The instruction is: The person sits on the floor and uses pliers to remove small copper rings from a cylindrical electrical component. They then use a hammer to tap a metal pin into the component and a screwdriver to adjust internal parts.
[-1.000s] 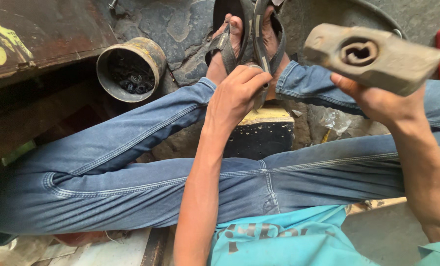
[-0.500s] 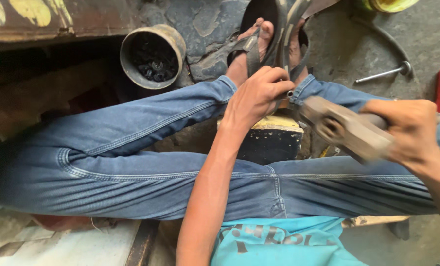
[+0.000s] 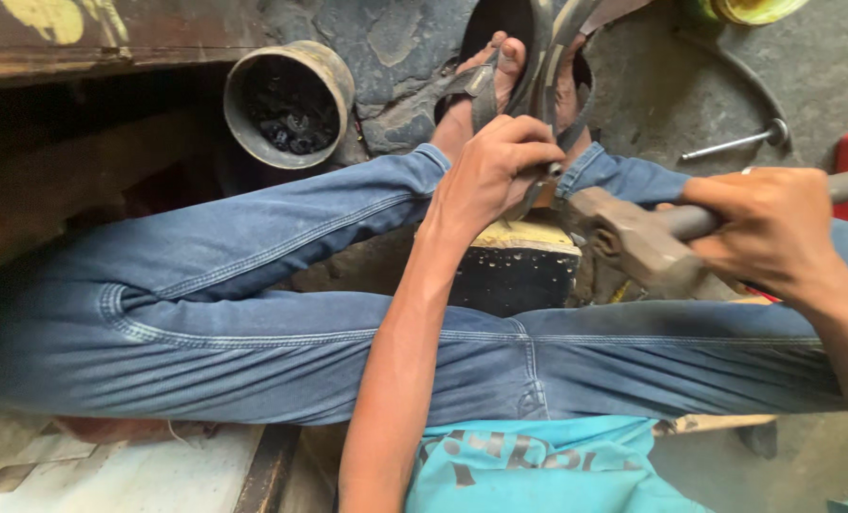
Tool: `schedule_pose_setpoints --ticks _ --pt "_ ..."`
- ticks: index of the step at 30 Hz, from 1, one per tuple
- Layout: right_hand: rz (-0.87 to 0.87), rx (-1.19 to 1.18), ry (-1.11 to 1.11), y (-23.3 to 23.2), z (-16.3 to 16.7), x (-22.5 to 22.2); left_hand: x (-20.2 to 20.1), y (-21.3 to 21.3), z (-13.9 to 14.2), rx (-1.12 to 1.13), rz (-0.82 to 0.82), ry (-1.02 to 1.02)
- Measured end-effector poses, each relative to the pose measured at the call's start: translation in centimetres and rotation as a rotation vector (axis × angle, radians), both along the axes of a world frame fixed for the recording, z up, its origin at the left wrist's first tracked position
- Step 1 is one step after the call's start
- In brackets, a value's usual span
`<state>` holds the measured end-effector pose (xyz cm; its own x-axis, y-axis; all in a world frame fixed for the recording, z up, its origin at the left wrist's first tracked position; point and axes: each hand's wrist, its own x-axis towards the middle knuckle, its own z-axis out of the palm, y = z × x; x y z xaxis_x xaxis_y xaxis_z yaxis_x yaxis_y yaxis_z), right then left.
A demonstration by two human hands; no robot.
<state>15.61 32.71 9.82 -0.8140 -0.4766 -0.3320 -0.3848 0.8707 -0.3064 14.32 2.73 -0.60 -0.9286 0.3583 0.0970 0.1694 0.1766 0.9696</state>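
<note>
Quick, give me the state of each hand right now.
Left hand: closed, gripping a curved metal strip on the block.
Right hand: closed around the hammer handle.

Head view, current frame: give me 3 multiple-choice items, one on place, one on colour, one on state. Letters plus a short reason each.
1. Where is the round can of dark bits?
A. On the ground above the bent knee, upper left
B. In the right hand
C. On the dark block

2. What colour are the trousers?
A. Black
B. Blue
C. Red

3. What is the right hand doing?
A. Lying open on the ground
B. Gripping a hammer handle
C. Holding the long bolt

Answers:
1 A: the can stands on the ground, upper left, apart from both hands.
2 B: the trousers are blue denim.
3 B: the right hand is closed round the handle of the hammer, its head beside the left hand, which pins a curved metal strip on the block.
</note>
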Motion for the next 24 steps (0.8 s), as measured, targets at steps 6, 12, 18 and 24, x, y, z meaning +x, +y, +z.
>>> schedule_pose_setpoints --ticks 6,12,18,24 --pt "-0.294 -0.121 -0.034 -0.6 1.9 -1.1 -0.5 -0.6 1.8 0.385 0.317 -0.388" --pt "-0.492 -0.540 -0.090 1.6 0.1 0.1 -0.6 -0.4 2.5 -0.012 0.241 -0.262" --pt "-0.647 -0.521 -0.196 3.2 0.5 0.7 0.2 0.5 2.0 -0.005 0.116 -0.242" --pt "-0.364 -0.536 -0.037 0.2 2.2 -1.2 0.4 0.8 2.0 -0.087 0.056 -0.073"
